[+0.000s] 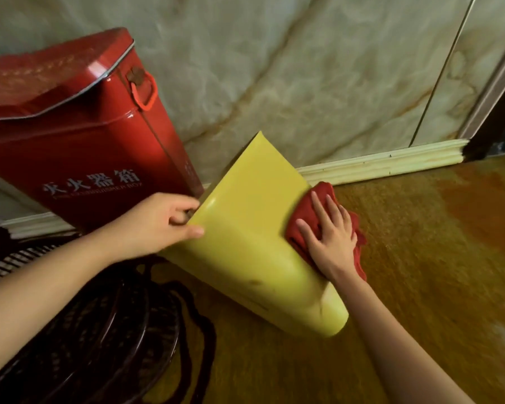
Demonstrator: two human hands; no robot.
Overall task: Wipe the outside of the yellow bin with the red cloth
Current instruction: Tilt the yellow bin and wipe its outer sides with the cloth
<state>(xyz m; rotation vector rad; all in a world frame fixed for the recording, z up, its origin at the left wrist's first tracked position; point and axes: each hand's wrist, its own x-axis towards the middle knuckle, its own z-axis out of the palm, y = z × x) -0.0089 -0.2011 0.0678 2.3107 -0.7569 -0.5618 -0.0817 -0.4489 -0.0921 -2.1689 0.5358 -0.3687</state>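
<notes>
Between my hands, the bin (245, 228) lies tilted on the floor (420, 258), base toward me, beside the red box (85, 135) at the wall (303, 68). I see my left hand (166, 223) pinching the bin's left edge, thumb on the outer face, fingers curled behind. My right hand (330, 240) lies flat, fingers spread, pressing the cloth (321, 199) against the bin's right side.

Yellow bin (254, 228), red cloth (324, 211), red box (79, 135) with white lettering, amber floor (435, 258).
</notes>
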